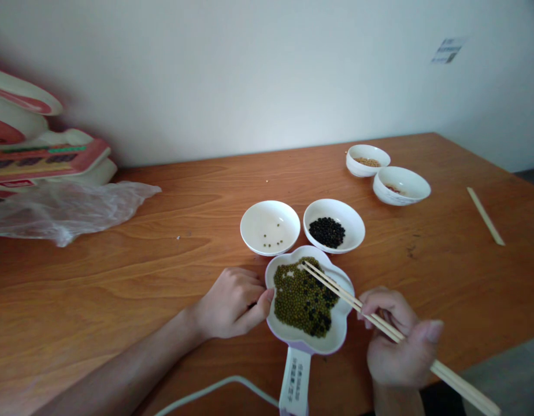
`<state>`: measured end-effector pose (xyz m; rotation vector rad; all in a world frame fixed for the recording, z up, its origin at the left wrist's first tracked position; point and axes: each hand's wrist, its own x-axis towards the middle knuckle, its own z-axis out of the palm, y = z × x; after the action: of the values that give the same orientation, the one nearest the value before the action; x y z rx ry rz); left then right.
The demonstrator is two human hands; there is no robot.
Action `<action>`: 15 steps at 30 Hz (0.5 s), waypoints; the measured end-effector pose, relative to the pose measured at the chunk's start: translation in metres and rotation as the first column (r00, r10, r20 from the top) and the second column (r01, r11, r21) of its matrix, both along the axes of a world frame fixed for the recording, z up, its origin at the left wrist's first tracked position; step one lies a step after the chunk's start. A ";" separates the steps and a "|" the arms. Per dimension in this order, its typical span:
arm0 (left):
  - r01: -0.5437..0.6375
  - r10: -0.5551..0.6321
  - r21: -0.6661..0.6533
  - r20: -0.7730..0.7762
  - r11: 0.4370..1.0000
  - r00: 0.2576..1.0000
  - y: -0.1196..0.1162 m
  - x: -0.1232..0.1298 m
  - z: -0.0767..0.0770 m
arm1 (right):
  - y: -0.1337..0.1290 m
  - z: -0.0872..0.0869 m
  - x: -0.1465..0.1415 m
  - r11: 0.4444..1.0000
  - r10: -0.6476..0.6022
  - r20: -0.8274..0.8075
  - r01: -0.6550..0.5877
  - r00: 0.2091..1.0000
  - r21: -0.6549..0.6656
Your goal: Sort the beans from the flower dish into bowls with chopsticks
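A flower-shaped pan (342, 334) with a labelled handle stands in front of me, its bottom covered with green mung beans (290, 300) and some black beans (321, 323) toward the right. My left hand (234, 303) grips the pan's left rim, thumb on the edge and fingers curled. In my right hand (392, 335) is a pair of wooden chopsticks (332, 284), their tips close together over the beans near the pan's far side. Whether a bean is between the tips I cannot tell. Beyond the pan, one white bowl (253, 222) has several green beans; the bowl (356, 228) beside it contains black beans.
Two more white bowls (382, 151) (416, 188) stand at the back right, with tan grains and reddish bits. A wooden stick (486, 216) lies at the right. Plastic wrap (89, 208) and a pink-white figurine (85, 153) are at the left. A white cable (215, 384) runs near the handle.
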<state>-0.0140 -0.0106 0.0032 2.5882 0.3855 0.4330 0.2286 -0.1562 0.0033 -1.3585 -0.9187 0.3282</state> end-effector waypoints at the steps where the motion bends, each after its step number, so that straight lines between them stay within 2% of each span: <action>1: 0.000 0.000 0.001 0.000 1.000 1.000 0.000 0.000 0.000 | 0.000 0.000 0.000 1.000 0.002 -0.001 -0.002 1.000 0.003; 15: 0.001 -0.001 -0.005 -0.005 1.000 1.000 0.000 -0.001 0.001 | -0.006 -0.005 0.007 0.992 -0.054 -0.002 0.054 0.999 0.118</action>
<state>-0.0150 -0.0111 0.0039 2.5851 0.3860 0.4253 0.2355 -0.1618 -0.0016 -1.2727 -0.8868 0.2288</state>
